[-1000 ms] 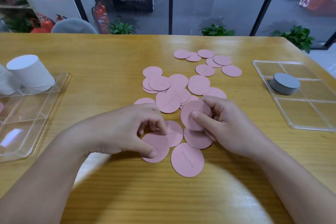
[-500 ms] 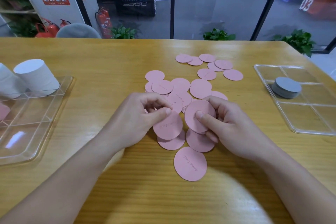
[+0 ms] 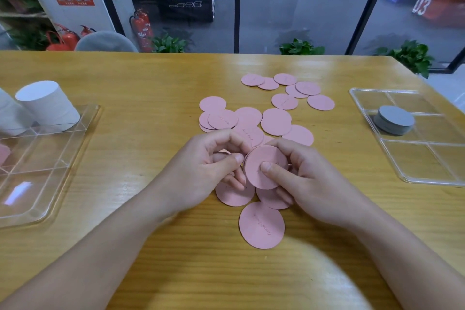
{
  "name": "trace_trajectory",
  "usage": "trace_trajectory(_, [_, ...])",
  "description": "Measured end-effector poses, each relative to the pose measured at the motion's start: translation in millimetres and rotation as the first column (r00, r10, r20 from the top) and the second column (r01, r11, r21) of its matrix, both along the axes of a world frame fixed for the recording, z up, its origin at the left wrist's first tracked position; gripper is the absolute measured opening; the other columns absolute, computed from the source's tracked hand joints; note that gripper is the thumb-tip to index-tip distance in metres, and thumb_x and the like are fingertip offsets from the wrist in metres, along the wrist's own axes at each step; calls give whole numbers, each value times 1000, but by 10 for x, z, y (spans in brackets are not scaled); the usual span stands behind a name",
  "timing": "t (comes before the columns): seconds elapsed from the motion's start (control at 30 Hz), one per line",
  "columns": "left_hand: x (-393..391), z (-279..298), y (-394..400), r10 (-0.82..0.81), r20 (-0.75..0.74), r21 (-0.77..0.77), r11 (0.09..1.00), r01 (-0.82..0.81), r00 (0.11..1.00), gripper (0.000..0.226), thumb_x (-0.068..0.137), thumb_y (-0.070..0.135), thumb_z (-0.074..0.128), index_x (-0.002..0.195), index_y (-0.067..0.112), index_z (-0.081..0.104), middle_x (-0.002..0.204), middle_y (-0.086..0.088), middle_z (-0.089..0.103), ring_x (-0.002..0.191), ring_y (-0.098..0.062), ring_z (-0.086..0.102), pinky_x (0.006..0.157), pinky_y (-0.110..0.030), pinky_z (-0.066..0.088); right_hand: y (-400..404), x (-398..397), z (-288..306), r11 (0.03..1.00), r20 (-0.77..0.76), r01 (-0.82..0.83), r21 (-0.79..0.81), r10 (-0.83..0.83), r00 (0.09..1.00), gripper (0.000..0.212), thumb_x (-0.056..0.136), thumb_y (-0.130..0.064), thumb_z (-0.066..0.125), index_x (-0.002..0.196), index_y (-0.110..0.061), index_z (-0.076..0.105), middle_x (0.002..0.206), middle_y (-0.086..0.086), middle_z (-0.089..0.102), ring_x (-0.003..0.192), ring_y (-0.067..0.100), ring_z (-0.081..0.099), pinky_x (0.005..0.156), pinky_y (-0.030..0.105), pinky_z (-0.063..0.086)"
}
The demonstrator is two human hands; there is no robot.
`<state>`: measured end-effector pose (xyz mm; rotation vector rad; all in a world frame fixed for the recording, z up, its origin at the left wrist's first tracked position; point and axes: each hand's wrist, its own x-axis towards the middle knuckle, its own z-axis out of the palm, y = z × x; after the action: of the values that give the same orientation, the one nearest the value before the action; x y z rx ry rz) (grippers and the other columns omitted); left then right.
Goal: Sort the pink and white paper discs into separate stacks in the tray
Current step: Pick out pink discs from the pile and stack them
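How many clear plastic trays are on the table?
2. One clear tray sits at the left edge holding white disc stacks; the other tray sits at the right holding a grey disc stack.

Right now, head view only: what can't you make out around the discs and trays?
- How many discs the right hand holds in its pink stack: only the top face shows.
- Discs under both hands: covered.
- Writing on the near pink disc: too small.
- Left tray: cut by the frame edge, as is a second white stack.
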<state>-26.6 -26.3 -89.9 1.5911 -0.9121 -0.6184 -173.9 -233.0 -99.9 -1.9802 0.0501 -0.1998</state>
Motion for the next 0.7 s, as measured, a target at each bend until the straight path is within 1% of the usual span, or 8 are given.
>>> trace_trajectory(0.03, [28,8,21,-13,37,37,999,12,999,17,109,-3,60,111,6,74,95,-14,76,78,-25,75,73,-33,63,-10,1,-4,1000,-1,12,-5,-12,1000,9,114,-19,61,109,-18,68,76,18,59,56,19,49,56,39,40])
trace_trajectory(0.1, [102,41,94,-32,196,149,989,3,980,18,106,3,68,109,18,78,89,0,77,74,-19,74,72,-28,60,-39,6,-14,999,-3,41,-4,-41,999,10,114,-20,62,106,-16,67,71,9,55,56,19,47,55,37,38])
trace_trajectory(0.2, [196,85,183,-88,386,309,950,-38,918,24,94,26,87,114,37,81,99,10,73,78,-10,67,72,-23,53,-96,7,-15,995,-4,101,18,-101,995,13,113,-18,62,104,-9,63,66,1,50,55,20,42,53,33,34])
trace_trajectory(0.3, [229,88,222,-189,414,416,909,-1,890,42,84,44,95,122,47,77,108,13,66,89,-14,63,77,-24,51,-125,16,-4,988,13,154,17,-155,988,10,112,-15,62,105,-9,66,66,-3,52,54,14,44,52,26,37])
trace_trajectory(0.43, [211,70,203,-304,452,530,848,21,838,49,84,57,90,130,52,72,113,15,57,104,-9,56,89,-26,49,-117,35,-14,986,1,165,-24,-165,986,15,111,-17,63,99,-9,65,67,-8,51,54,9,45,53,20,36])
trace_trajectory(0.5, [194,70,192,-294,449,537,844,8,844,49,85,56,90,129,52,71,116,17,57,106,-8,55,90,-25,49,-106,33,-33,986,-12,163,-34,-164,986,19,112,-18,64,94,-12,62,66,-10,50,53,9,44,52,19,35])
trace_trajectory(0.6, [164,80,187,-260,453,518,855,-15,853,44,83,50,93,119,46,68,116,18,58,106,-10,57,87,-22,49,-104,32,-38,983,-24,177,-44,-178,984,20,112,-19,64,95,-9,60,67,-9,50,53,9,43,52,21,34])
trace_trajectory(0.7, [180,73,194,-175,444,490,869,-74,879,38,84,40,92,107,41,61,97,19,63,88,-6,59,74,-20,48,-129,31,-34,977,-42,206,-45,-208,977,15,110,-18,63,97,-13,65,66,-9,52,53,12,43,52,27,34])
